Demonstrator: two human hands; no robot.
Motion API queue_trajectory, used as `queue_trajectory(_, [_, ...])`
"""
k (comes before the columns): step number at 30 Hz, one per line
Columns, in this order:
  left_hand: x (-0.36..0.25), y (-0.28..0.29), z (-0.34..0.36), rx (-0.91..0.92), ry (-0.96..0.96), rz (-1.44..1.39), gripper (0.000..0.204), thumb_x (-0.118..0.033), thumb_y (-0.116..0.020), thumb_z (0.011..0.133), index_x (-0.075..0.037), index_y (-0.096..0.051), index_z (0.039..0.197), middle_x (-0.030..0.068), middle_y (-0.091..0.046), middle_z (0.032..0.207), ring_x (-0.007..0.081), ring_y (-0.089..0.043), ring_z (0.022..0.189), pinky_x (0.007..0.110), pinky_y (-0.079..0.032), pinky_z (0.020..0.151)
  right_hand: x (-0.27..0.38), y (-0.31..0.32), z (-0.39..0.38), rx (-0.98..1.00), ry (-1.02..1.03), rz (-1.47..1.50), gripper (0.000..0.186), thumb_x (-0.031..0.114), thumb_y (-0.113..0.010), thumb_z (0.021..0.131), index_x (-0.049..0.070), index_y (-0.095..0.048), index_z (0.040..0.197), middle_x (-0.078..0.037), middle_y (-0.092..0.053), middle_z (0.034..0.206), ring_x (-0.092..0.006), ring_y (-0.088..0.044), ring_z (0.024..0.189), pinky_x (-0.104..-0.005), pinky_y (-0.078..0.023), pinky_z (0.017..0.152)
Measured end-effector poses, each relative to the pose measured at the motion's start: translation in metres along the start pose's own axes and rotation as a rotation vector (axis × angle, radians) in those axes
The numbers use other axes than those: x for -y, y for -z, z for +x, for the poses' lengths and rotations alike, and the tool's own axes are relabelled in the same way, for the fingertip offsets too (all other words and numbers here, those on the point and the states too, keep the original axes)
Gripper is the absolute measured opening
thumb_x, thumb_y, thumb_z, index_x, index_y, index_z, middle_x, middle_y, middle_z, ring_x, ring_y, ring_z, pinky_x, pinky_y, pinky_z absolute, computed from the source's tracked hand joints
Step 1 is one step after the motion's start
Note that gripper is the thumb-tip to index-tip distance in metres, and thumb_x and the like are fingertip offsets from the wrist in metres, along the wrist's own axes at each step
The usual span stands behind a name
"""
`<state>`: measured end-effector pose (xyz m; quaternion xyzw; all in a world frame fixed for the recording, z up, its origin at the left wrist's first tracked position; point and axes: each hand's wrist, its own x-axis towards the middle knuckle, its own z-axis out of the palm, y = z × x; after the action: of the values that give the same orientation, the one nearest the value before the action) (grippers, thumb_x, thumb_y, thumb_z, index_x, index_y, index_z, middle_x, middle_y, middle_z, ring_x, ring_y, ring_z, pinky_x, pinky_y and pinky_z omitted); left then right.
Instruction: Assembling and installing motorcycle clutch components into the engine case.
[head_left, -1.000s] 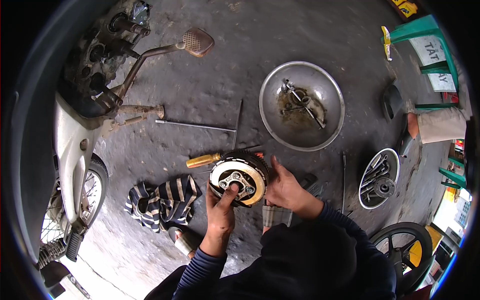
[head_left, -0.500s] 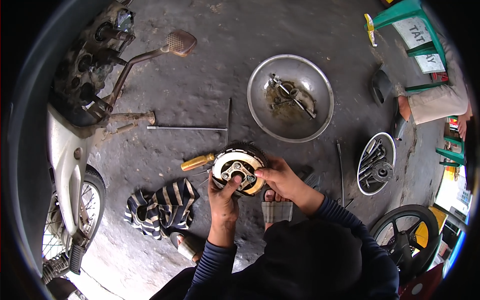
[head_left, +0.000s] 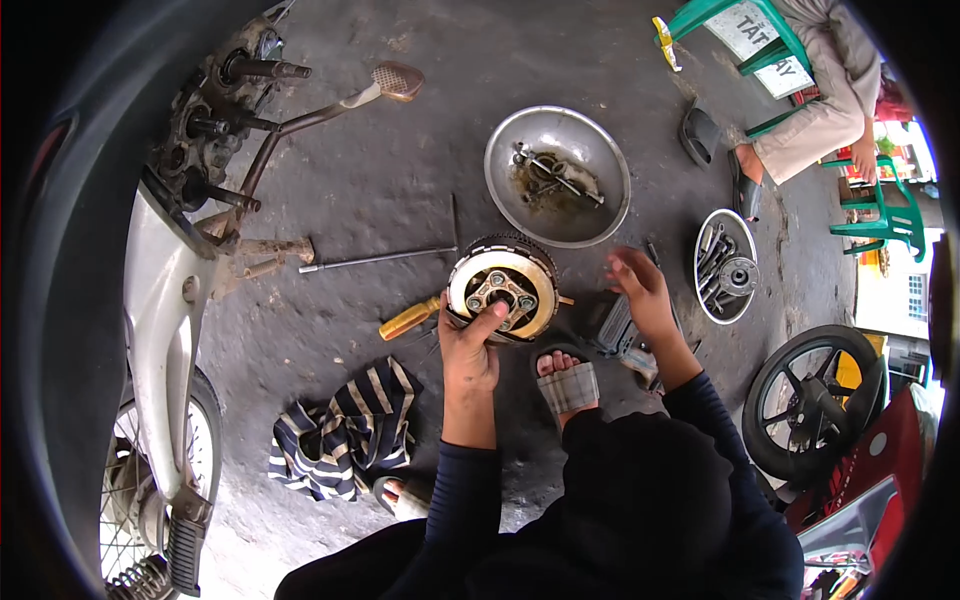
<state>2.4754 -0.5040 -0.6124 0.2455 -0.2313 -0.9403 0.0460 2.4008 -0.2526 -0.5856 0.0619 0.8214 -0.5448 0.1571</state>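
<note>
My left hand [head_left: 470, 350] grips a motorcycle clutch assembly [head_left: 513, 272], its thumb pressed on the hub among the bolts. The clutch is round, with a pale ring face and a dark toothed rim, and its bolted face is turned up towards me. To the right, my right hand [head_left: 645, 290] is raised off the clutch, fingers apart and a little curled, with nothing in it. Below that wrist lies a grey tool [head_left: 617, 328], partly hidden, whose kind I cannot make out. A yellow-handled screwdriver [head_left: 410, 318] is on the floor just left of the clutch.
A steel basin [head_left: 600, 150] with oily parts stands beyond the clutch; a smaller bowl [head_left: 741, 230] holds wrenches. A T-handle wrench [head_left: 380, 259], a striped cloth [head_left: 350, 430], a motorcycle [head_left: 165, 300] lie or stand leftward. A wheel [head_left: 765, 440] and a seated person's leg [head_left: 815, 135] are right.
My right hand has let go of the clutch and moved right, its fingers opening. The left hand keeps hold and has shifted up and right with it. The whole view has swung somewhat.
</note>
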Motion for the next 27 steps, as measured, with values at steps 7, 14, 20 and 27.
queue_trajectory(7, [-0.042, 0.031, 0.010, -0.005, -0.006, 0.088, 0.054, 0.010, -0.078, 0.070, -0.003, -0.060, 0.119, 0.0056, -0.070, 0.104, 0.0163, -0.068, 0.092, 0.031, -0.055, 0.086, -0.144, 0.050, -0.075, 0.226, -0.197, -1.196, 0.057, 0.030, -0.079, 0.071, 0.009, -0.061, 0.121, -0.019, -0.064, 0.117, -0.0373, -0.060, 0.111, -0.0491, -0.040, 0.098])
queue_trajectory(14, [-0.049, 0.042, 0.015, -0.073, -0.025, 0.059, 0.050, 0.008, -0.079, 0.071, -0.004, -0.061, 0.116, 0.0049, -0.070, 0.103, 0.0171, -0.068, 0.093, 0.030, -0.055, 0.086, -0.163, 0.076, -0.146, -0.110, -0.441, -0.959, 0.049, 0.032, -0.080, 0.072, 0.009, -0.066, 0.112, -0.016, -0.069, 0.113, -0.0351, -0.062, 0.111, -0.0490, -0.039, 0.099])
queue_trajectory(20, [-0.062, 0.041, 0.003, -0.057, -0.055, -0.022, 0.050, 0.007, -0.079, 0.071, -0.004, -0.061, 0.116, 0.0054, -0.070, 0.102, 0.0171, -0.069, 0.091, 0.030, -0.056, 0.083, -0.214, 0.073, -0.203, -0.221, -0.789, -1.077, 0.051, 0.039, -0.080, 0.074, 0.010, -0.066, 0.115, -0.015, -0.067, 0.120, -0.0330, -0.061, 0.116, -0.0524, -0.041, 0.098])
queue_trajectory(27, [-0.059, 0.025, -0.001, -0.011, -0.091, -0.004, 0.043, 0.000, -0.076, 0.078, -0.001, -0.060, 0.118, 0.0079, -0.069, 0.105, 0.0212, -0.069, 0.093, 0.035, -0.060, 0.081, -0.224, 0.116, -0.226, -0.162, -0.793, -1.048, 0.063, 0.044, -0.078, 0.075, 0.007, -0.063, 0.123, -0.019, -0.064, 0.125, -0.0350, -0.058, 0.121, -0.0497, -0.046, 0.096])
